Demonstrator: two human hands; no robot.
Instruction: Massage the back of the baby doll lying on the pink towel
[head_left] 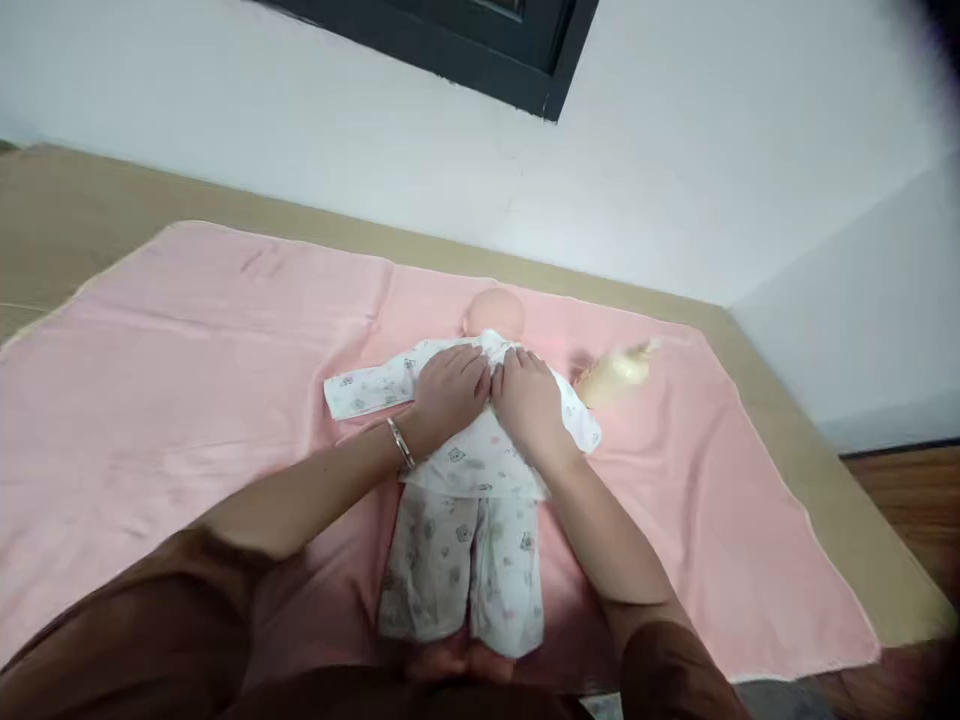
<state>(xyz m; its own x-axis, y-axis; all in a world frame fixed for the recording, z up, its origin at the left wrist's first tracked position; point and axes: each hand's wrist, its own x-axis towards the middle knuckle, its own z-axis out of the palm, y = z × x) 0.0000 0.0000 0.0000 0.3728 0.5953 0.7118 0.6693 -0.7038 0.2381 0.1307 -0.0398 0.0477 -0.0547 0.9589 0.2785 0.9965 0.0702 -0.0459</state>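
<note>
Doll point(480, 462): clothed, on the pink blanket point(225, 400), head far, feet near.
Left hand point(452, 388): open flat, palm down on its upper torso.
Right hand point(527, 398): likewise flattened, just right.

The doll point(480, 452) has a smooth, matt head point(493, 310), plastic-like, and its shirt point(459, 470) and trousers point(431, 565) are thin, matt cloth. Beneath the doll, the blanket point(225, 400) is soft, creased cloth, faintly sheened. Right of the doll, the blurred bottle point(615, 374) looks glossy. Left of its shirt, the bracelet point(400, 443) is shiny metal. Beyond the doll, the wall point(375, 140) is smooth, matt.
</note>
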